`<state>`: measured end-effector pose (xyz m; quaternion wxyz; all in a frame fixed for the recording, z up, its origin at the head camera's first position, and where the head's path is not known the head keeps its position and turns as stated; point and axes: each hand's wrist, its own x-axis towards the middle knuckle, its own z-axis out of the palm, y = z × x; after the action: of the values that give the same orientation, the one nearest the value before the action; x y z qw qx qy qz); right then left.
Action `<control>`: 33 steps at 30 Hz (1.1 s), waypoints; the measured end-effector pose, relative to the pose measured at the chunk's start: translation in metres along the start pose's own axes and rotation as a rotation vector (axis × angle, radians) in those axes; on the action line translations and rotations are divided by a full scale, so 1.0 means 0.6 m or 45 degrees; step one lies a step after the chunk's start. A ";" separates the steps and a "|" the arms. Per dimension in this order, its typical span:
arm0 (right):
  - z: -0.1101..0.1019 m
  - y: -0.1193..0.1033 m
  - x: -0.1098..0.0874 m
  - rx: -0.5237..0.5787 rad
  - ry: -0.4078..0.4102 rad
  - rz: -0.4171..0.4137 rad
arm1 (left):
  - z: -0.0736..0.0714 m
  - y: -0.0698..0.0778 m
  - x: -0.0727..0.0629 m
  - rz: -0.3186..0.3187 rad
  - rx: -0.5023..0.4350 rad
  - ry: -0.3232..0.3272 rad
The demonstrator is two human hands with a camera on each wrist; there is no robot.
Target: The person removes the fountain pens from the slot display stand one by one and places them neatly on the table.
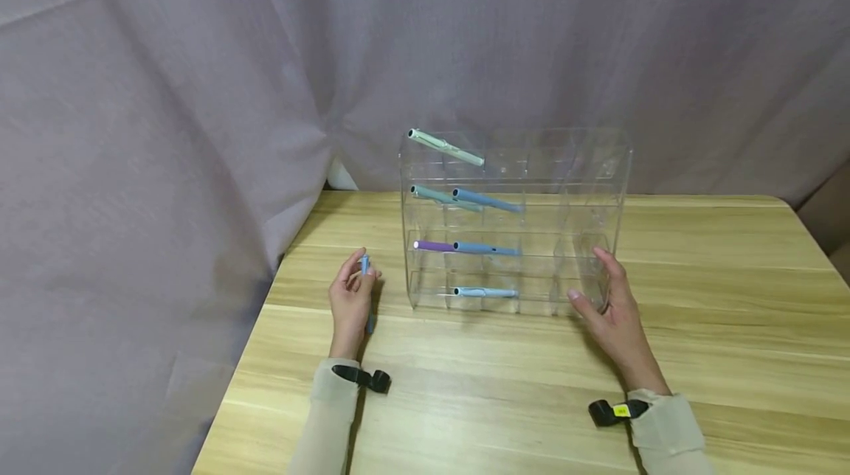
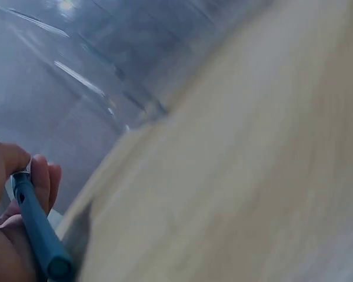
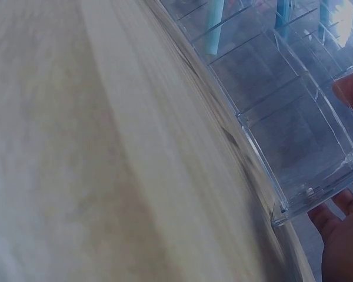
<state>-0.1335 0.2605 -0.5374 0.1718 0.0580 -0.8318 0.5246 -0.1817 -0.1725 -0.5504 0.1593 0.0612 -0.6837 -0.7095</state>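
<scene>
My left hand (image 1: 352,298) pinches a blue pen (image 2: 40,232) between thumb and fingers, to the left of a clear acrylic pen rack (image 1: 518,181). The pen's lower end sticks out below the hand. At the rack's lower right corner, my right hand (image 1: 617,313) holds the side panel, thumb in front and fingers around the outside. Pens lie across the rack's left compartments: a pale green pen (image 1: 445,147) on top, a teal pen (image 1: 432,195) and a blue one (image 1: 488,200) below, then a purple pen (image 1: 434,245) beside another blue pen (image 1: 485,248), and a light blue pen (image 1: 485,292) at the bottom.
The rack stands upright on a wood-grain table (image 1: 505,394), near its back edge. A grey curtain (image 1: 199,91) hangs behind the table and along its left side. Black wrist cameras are strapped over both sleeves.
</scene>
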 end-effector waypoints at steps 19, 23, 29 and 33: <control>-0.001 -0.010 -0.002 0.021 -0.006 0.023 | 0.022 -0.017 0.026 0.217 0.862 0.006; -0.001 -0.010 -0.002 0.021 -0.004 0.026 | 0.023 -0.019 0.029 0.219 0.869 -0.003; -0.002 -0.007 0.000 0.019 -0.014 0.041 | 0.022 -0.013 0.029 0.201 0.831 -0.023; -0.002 -0.005 0.001 0.026 -0.016 0.035 | 0.022 -0.006 0.023 0.179 0.782 -0.033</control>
<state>-0.1332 0.2600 -0.5341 0.1586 0.0514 -0.8283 0.5349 -0.1995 -0.1642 -0.5513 0.1733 0.0499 -0.8705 -0.4579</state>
